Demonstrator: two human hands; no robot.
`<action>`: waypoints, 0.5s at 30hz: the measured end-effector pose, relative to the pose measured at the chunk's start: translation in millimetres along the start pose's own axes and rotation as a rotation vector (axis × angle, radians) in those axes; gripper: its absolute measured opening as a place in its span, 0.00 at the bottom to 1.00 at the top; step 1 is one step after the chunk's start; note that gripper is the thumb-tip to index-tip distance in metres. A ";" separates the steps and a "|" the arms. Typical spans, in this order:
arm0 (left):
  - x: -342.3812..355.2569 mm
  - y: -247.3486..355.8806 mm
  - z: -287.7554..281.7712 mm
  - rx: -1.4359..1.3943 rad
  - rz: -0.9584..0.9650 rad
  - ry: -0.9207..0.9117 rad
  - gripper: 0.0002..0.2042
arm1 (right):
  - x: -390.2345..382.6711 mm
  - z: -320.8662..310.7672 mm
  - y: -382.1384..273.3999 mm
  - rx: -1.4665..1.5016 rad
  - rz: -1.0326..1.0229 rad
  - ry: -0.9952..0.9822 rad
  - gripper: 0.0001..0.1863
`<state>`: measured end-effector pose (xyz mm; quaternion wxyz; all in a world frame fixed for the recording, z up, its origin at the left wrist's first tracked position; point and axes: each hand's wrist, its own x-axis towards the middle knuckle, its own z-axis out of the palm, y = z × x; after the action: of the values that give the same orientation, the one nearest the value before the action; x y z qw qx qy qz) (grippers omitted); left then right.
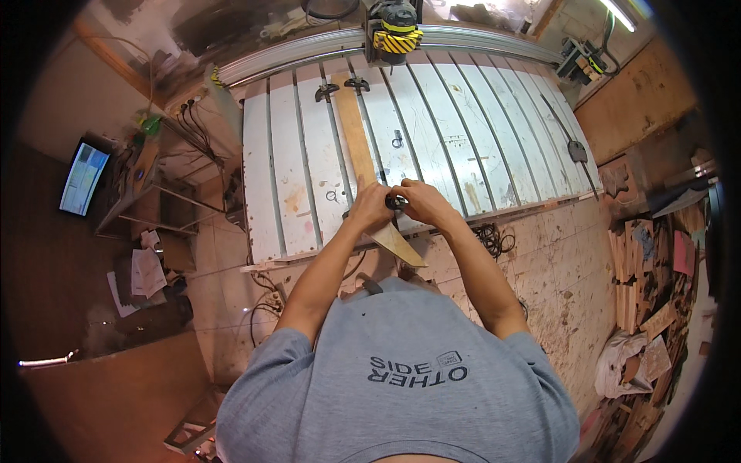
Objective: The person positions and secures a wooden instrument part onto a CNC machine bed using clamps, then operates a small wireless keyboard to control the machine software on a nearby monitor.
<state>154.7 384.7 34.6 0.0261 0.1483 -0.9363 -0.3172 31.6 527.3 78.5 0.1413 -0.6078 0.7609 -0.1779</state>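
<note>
A long light wooden board (351, 116) lies along the slotted white machine bed (486, 154), between two black clamps (326, 92) near its far end. At the bed's near edge, my left hand (369, 204) is closed over the board, fingertips partly hidden. My right hand (421, 202) is closed on a black clamp (397, 201) just right of the left hand. A thin, pale wooden piece (397, 247) sticks out toward me past the edge below my hands; whether it joins the board is hidden.
A gantry with a spindle (394, 35) spans the bed's back. A long dark bar (571, 135) lies at its right. Cables (494, 239) lie on the floor under the near edge. A monitor (83, 176) stands left; stacked wood offcuts (633, 285) fill the right.
</note>
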 end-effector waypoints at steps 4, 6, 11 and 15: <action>0.9 2.3 4.1 -0.014 -0.008 0.053 0.15 | 6.0 2.2 8.2 -0.143 -0.171 0.002 0.13; 1.6 -2.6 7.0 -0.009 -0.005 0.067 0.16 | 8.1 1.8 10.9 -0.201 -0.185 -0.016 0.09; 6.6 -7.8 9.3 -0.007 0.000 0.043 0.16 | 14.6 16.7 6.4 -0.204 -0.016 0.054 0.16; 6.4 -14.2 13.1 0.000 0.008 0.063 0.16 | 27.0 29.5 -9.0 0.184 0.497 -0.019 0.22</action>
<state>150.3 379.8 15.4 0.0571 0.1543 -0.9356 -0.3123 46.3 496.3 56.0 0.2426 -0.3886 0.8660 -0.2003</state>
